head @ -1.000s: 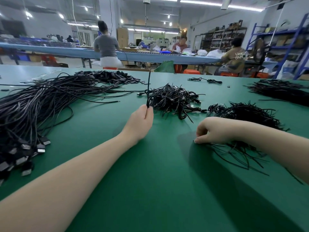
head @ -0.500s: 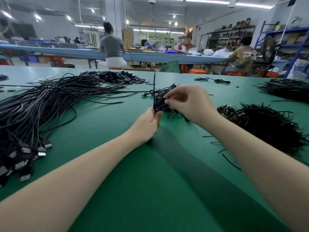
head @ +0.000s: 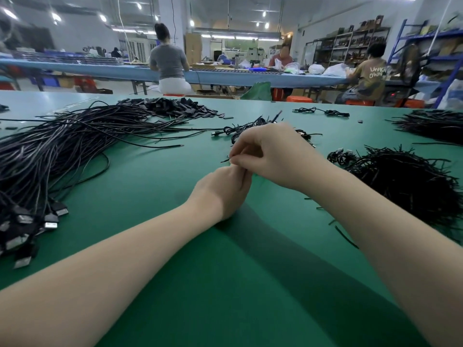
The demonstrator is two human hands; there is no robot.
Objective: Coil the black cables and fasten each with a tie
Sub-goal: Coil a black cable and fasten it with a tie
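My left hand [head: 223, 191] rests on the green table [head: 240, 284] with its fingers curled round a black cable, which both hands almost wholly hide. Touching it from above, my right hand [head: 270, 156] pinches a thin black tie [head: 225, 160] whose tip sticks out to the left of the fingers. A big heap of loose long black cables [head: 62, 151] lies at the left, their USB plugs [head: 50, 221] toward me. A bushy pile of black ties [head: 400, 176] lies at the right. Coiled cables [head: 250, 126] are heaped just behind my hands.
A heap of small black pieces [head: 170, 107] lies at the back centre and another dark pile [head: 436, 126] at the far right. One tied cable [head: 320, 111] lies alone at the back. A few stray ties [head: 345, 236] lie by my right forearm. People sit at a blue bench beyond.
My right hand left the tie pile at the right, carrying a tie, and came over to meet my left hand. The cable that stood up above my left hand is now hidden.
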